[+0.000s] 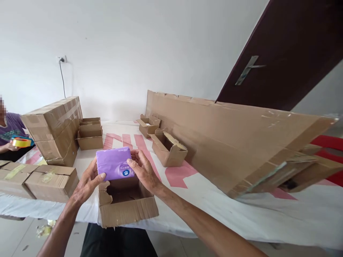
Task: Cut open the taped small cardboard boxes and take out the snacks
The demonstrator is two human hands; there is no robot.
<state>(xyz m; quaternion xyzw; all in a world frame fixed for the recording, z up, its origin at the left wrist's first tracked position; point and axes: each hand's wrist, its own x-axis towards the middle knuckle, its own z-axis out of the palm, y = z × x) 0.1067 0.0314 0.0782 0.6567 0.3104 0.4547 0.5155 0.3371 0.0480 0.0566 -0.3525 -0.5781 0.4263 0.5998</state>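
A purple tissue pack [114,162] is held between my two hands, just above an open cardboard box [130,212]. My left hand [87,182] grips its left side, thumb on the front face. Its right side is in my right hand [143,169], with the thumb pressed on the front near a round blue logo. The box sits at the table's near edge with its flaps up. I can see its dark inside only in part, since the pack and my hands cover the far side.
Taped cartons [50,178] line the left, with stacked boxes [56,132] behind. Open boxes [91,137] stand beside the stack; others [168,150] lean near a large cardboard sheet [227,142]. A co-worker [13,125] at far left holds a tape dispenser [23,142]. White cloth covers the table [209,203].
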